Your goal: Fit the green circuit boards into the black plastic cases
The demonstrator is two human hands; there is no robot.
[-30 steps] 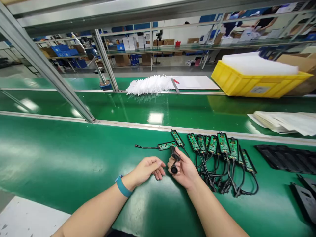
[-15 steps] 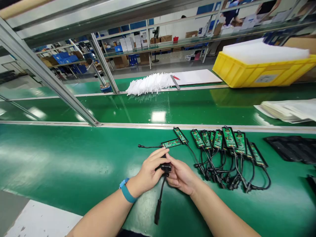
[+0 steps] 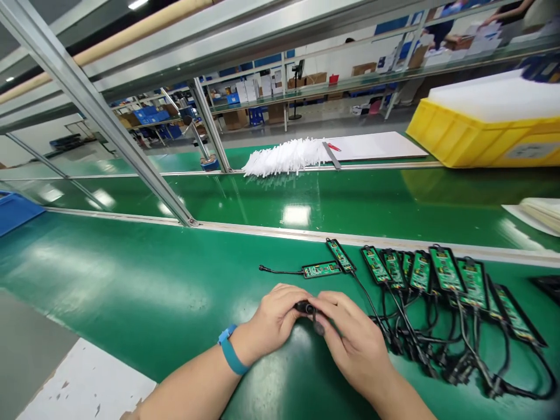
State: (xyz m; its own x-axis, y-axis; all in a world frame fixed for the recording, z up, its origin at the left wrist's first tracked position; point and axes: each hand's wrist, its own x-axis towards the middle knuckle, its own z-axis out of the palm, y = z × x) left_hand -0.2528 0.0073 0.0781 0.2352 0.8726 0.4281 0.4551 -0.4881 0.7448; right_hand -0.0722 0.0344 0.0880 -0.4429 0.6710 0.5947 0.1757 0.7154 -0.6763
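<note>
Between my two hands is a black cabled part, mostly hidden by the fingers. My left hand, with a blue wrist strap, closes on its left side. The fingers and thumb of my right hand pinch its right side, where a short black cable end points toward me. Just beyond the hands lie a green circuit board in a black case, its cable stretching left, and a second cased board touching its right end.
Several cased boards with tangled black cables lie at right. Behind the metal rail are white strips, a ruler and a yellow bin. A slanted metal post rises at left, near a blue tray.
The view has swung left, so the table items appear farther right. My right hand has shifted its grip, and the cable that hung down toward me now shows as a short end between the hands.
</note>
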